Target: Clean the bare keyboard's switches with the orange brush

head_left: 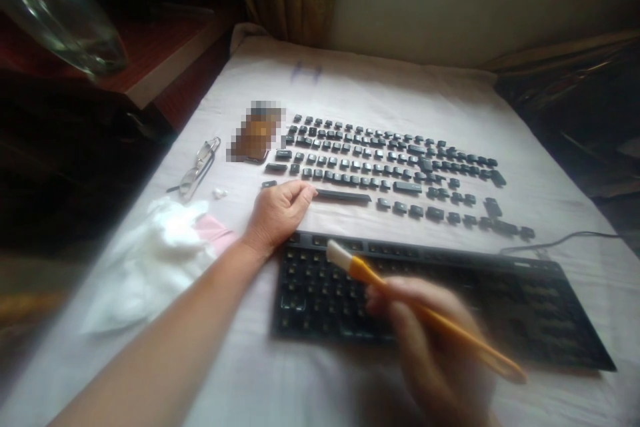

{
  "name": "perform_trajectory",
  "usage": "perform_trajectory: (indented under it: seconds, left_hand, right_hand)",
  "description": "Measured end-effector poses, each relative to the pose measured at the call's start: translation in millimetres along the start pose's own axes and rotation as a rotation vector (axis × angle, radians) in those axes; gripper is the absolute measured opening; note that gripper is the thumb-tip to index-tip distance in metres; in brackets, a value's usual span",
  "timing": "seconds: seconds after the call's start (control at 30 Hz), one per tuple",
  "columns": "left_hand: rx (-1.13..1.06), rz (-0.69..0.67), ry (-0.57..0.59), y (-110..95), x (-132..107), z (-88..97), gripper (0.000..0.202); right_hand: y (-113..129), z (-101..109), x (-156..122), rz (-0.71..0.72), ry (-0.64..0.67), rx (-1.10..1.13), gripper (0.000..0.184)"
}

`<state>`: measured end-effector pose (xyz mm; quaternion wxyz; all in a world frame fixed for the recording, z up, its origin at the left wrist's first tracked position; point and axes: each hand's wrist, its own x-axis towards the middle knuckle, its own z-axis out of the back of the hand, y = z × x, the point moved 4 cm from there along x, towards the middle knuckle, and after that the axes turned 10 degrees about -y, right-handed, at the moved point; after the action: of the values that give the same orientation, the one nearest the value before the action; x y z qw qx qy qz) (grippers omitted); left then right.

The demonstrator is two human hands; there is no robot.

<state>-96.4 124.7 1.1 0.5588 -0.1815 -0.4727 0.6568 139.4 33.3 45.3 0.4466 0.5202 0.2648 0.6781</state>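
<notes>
My right hand grips a yellow-handled paintbrush, its pale bristles pointing left above the top-left part of a black keyboard. That keyboard's key caps are off, and its bare key sockets show. Beyond it, my left hand rests on the sheet with fingers curled and pressed together. Its fingertips are at the left end of the long space bar cap; what they pinch, if anything, is hidden. Loose black key caps lie in rows past my hands.
To the left are eyeglasses, a phone with a pixelated screen, small white bits, and a crumpled white cloth. A cable runs right. A glass bottle shows at upper left, by a wooden ledge.
</notes>
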Motion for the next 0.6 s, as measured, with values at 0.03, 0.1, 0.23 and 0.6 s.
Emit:
perform_trajectory:
  seconds: [0.03,0.1,0.23,0.6]
  left_hand:
    - [-0.002,0.001,-0.006,1,0,0.1,0.031]
    - [-0.004,0.002,-0.017,1,0,0.4,0.030]
    - [-0.008,-0.001,-0.020,0,0,0.8,0.029]
    - [-0.003,-0.023,-0.005,-2,-1,0.3,0.031]
  right_hand:
    - [-3,0,-2,0.008,-0.002,-0.018,0.022]
    - [-6,-1,-5,0.054,-0.008,-0.055,0.018]
    - [-5,-6,-1,0.148,0.034,-0.100,0.017]
    - [6,-16,8,0.266,0.183,-0.038,0.019]
